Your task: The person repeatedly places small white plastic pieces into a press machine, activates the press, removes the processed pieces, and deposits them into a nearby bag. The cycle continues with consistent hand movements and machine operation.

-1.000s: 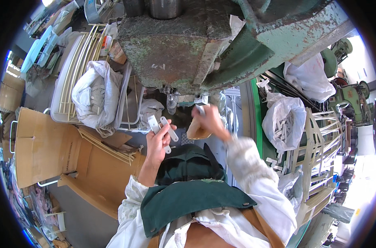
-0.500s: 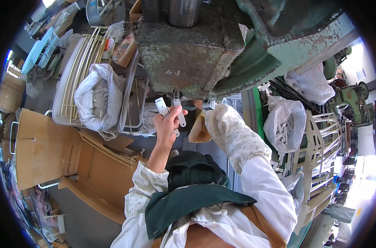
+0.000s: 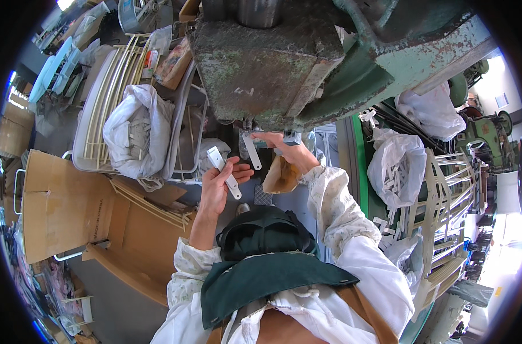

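My left hand pinches a white flat strip with small holes, tilted, between thumb and fingers; its other fingers reach to the right. My right hand is just below the front of the green press head, its fingertips closed on the upper end of a second white strip. That strip hangs down toward my left fingers, apart from them. Beside my right wrist is a brown cardboard piece, perhaps an open box. The press's working area is mostly hidden under the head.
On the left stand a white sack of pale parts on a rack and an open cardboard box. To the right are a plastic bag of white strips and a stack of cream metal frames. The press frame overhangs the upper right.
My left hand has moved left and nearer with one strip. My right hand has come into view from behind its sleeve and now holds the other strip, which was by my left fingers.
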### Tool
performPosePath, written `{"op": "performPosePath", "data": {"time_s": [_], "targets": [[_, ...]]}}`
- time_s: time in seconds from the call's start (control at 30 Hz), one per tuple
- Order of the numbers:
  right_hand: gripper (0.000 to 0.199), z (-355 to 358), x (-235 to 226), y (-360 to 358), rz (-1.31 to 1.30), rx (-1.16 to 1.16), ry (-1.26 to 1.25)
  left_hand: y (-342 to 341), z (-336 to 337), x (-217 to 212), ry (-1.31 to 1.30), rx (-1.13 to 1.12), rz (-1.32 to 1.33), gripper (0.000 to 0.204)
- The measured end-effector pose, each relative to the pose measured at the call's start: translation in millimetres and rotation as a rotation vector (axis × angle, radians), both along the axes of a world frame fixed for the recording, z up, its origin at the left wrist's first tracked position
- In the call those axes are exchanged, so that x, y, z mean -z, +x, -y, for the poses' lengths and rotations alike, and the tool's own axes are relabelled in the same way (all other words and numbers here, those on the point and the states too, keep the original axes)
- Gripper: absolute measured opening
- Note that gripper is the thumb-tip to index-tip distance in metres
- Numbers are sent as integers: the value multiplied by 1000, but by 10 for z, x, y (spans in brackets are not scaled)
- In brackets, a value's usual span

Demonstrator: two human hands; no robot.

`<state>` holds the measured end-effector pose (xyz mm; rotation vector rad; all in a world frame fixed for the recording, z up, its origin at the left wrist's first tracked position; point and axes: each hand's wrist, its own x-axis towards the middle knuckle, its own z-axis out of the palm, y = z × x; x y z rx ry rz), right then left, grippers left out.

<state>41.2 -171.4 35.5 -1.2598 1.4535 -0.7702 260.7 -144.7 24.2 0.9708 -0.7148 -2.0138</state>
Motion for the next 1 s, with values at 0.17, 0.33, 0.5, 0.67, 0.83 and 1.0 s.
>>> {"op": "performPosePath", "data": {"time_s": [0.17, 0.33, 0.5, 0.67, 0.83, 1.0], "targets": [[34, 274, 341, 101, 102, 145, 206, 105, 43, 147, -81, 79, -190, 32], [34, 251, 185, 109, -15, 159, 212, 97, -32, -58, -32, 137, -192, 32], [26, 118, -114, 88, 152, 6, -114, 78, -56, -11, -32, 212, -202, 32], [19, -261, -192, 166, 167, 212, -402, 19, -94, -6, -103, 273, -150, 36], [26, -562, -201, 284, 107, -60, -147, -94, -166, -148, -210, 369, -90, 51], [18, -661, -202, 359, 284, 69, -99, -100, -264, -197, -172, 291, -49, 55]]}}
